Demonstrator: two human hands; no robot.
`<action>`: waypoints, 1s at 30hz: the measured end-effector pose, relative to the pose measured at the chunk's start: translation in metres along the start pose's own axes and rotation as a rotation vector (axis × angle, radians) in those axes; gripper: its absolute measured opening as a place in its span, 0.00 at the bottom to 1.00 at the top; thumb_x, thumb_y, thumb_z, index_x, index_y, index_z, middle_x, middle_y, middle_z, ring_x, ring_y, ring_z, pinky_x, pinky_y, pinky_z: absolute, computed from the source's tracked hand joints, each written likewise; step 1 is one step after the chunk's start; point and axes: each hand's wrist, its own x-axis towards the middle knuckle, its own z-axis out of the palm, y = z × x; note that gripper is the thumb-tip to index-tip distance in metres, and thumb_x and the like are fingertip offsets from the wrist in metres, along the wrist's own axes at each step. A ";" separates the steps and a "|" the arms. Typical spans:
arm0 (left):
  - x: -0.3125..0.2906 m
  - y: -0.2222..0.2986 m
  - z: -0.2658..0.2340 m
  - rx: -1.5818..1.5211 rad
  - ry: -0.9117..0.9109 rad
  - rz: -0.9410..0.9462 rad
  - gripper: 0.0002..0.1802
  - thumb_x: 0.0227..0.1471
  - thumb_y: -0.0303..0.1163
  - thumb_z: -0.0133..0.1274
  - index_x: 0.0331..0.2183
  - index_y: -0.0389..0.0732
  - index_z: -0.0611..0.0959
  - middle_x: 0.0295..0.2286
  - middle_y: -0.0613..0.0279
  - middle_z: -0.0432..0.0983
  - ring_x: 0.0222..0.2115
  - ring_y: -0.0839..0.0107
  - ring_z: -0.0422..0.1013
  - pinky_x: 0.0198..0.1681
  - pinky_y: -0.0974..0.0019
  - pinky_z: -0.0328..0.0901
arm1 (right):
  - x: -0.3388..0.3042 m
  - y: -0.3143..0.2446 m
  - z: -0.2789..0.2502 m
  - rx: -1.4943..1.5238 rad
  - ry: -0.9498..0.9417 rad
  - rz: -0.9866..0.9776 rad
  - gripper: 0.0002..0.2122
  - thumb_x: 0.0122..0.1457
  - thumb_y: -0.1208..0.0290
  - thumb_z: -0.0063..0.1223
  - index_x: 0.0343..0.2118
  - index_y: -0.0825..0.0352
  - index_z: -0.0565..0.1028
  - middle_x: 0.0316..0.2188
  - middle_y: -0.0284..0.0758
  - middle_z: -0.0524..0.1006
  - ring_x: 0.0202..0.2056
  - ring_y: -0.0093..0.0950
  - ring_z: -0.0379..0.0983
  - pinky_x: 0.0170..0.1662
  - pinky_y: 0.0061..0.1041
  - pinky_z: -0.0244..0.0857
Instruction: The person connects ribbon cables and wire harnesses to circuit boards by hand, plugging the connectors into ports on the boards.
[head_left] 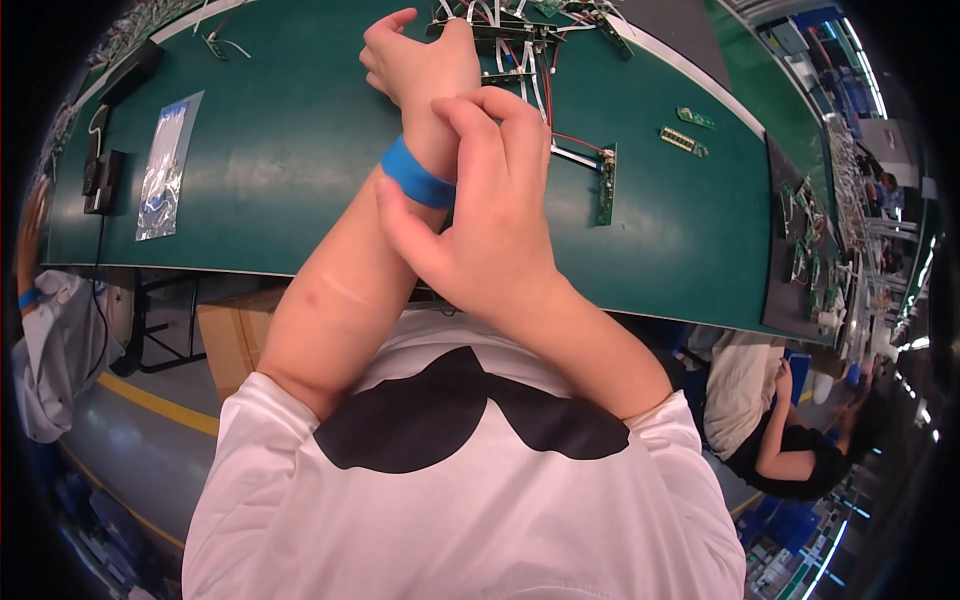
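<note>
My left hand (420, 62) reaches to the far middle of the green table. Its fingers are loosely bent and apart, with nothing seen in them; its thumb is beside a cluster of green circuit boards with wires (505, 32). A blue wristband (412, 176) circles my left wrist. Over that forearm lies my right hand (490, 215), open, thumb and fingers spread on either side of the band. Whether its fingertips touch the skin or band, I cannot tell. A narrow circuit board (607, 185) on white, black and red wires lies to the right.
Two small boards (685, 140) lie farther right. A clear bag of white strips (165, 170) and a black box with a cable (102, 182) are at left. More boards sit on a dark mat (790, 250) at the right end. Other people sit on both sides.
</note>
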 end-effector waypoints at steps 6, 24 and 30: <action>0.005 -0.006 0.005 -0.146 0.029 0.009 0.30 0.38 0.32 0.56 0.45 0.35 0.68 0.48 0.49 0.57 0.48 0.61 0.58 0.50 0.64 0.55 | -0.009 -0.020 -0.007 0.038 -0.136 -0.009 0.29 0.38 0.68 0.62 0.45 0.72 0.64 0.40 0.47 0.63 0.40 0.42 0.59 0.43 0.36 0.56; 0.003 -0.001 0.003 -0.306 -0.074 -0.105 0.28 0.40 0.32 0.53 0.45 0.36 0.65 0.49 0.44 0.54 0.52 0.51 0.49 0.55 0.56 0.48 | -0.013 -0.021 -0.005 0.055 -0.138 -0.022 0.33 0.37 0.68 0.61 0.48 0.73 0.61 0.40 0.47 0.63 0.40 0.42 0.59 0.44 0.38 0.56; 0.008 -0.011 0.005 -0.167 -0.078 -0.062 0.21 0.40 0.29 0.52 0.40 0.35 0.70 0.44 0.50 0.61 0.45 0.59 0.56 0.48 0.61 0.55 | -0.006 -0.008 -0.003 -0.021 -0.107 0.017 0.32 0.37 0.68 0.62 0.47 0.73 0.62 0.45 0.47 0.60 0.44 0.42 0.57 0.45 0.37 0.55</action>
